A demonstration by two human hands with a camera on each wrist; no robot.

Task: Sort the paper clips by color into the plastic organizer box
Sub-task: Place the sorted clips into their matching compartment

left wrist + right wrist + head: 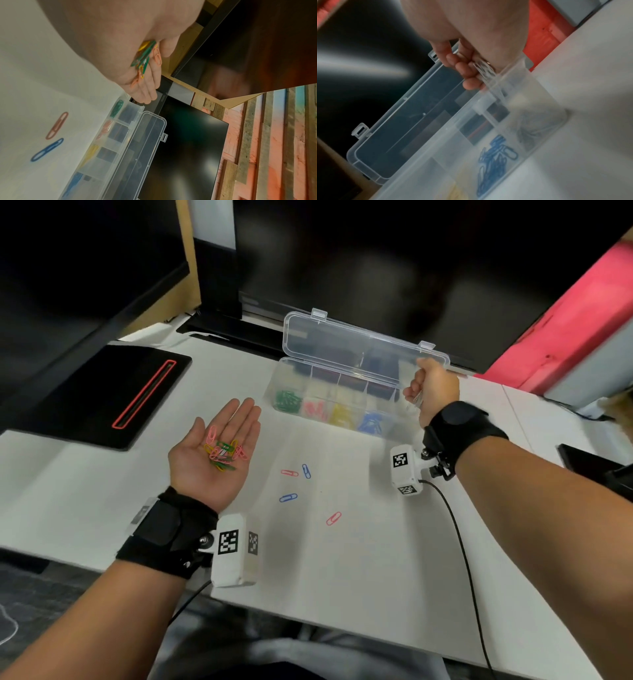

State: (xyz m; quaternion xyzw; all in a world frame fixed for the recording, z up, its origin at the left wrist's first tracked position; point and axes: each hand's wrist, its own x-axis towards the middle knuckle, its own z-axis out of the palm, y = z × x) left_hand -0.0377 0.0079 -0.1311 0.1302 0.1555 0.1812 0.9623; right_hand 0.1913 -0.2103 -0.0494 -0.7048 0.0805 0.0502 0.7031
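The clear organizer box (329, 373) stands open at the back of the white table, its lid (342, 344) tilted up. Its compartments hold green clips (287, 400), pink clips (317, 409), yellow clips (342, 414) and blue clips (371, 421). My left hand (205, 463) lies open, palm up, left of the box, carrying a pile of mixed clips (224, 453). My right hand (430, 385) hovers over the box's right end, fingers curled round a few silver clips (485, 69). Silver clips (536, 129) lie in the rightmost compartment. Pink (289, 472) (333, 518) and blue (306, 471) (288, 497) clips lie loose on the table.
A black pad with a red-outlined slot (102, 395) lies at the left. A dark monitor (376, 268) stands behind the box, and a red block (565, 330) at the far right. A black cable (462, 559) trails from the right wrist camera. A dark object (589, 460) sits at the right edge.
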